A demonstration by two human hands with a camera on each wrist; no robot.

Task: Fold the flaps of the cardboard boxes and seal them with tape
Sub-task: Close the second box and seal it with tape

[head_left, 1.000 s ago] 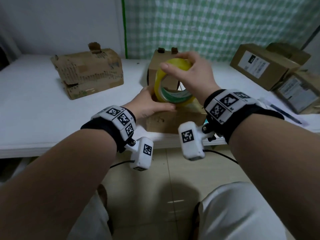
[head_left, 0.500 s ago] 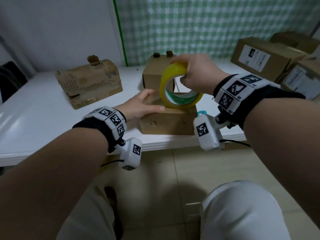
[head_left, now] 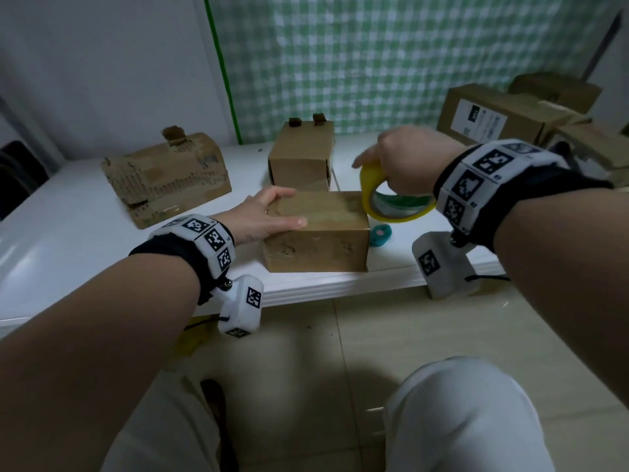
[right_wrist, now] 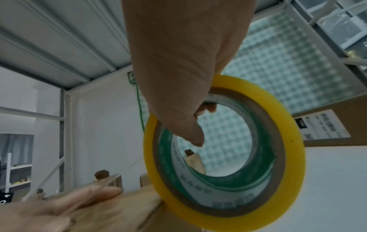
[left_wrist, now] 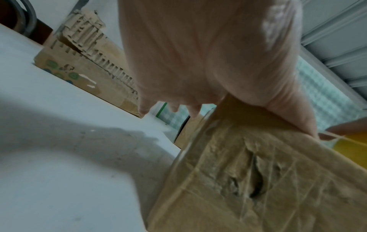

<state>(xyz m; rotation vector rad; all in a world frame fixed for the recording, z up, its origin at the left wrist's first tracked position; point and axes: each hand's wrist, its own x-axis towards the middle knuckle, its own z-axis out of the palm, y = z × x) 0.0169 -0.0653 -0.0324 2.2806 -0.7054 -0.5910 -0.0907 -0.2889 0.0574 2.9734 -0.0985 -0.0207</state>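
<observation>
My left hand (head_left: 269,216) lies flat with straight fingers on the top left end of the small brown cardboard box (head_left: 316,231), which sits at the near edge of the white table (head_left: 68,212), flaps already down. My right hand (head_left: 405,165) curls around the yellow roll of clear packing tape (head_left: 394,202), fingers hooked through its core, and holds it just off the box's right end. In the left wrist view a thin strip seems to run from my thumb toward the roll, though I cannot tell where it starts. To do this well, I judge I should keep the left palm pressing down so the box does not slide, keep the strip taut and low along the seam, and carry it over the right edge before cutting. Compared with half a second ago, the roll has moved from above the box top out past its right side and lower, and my left hand has spread further along the top. A battered corrugated box (head_left: 166,178) sits well to the left.
</observation>
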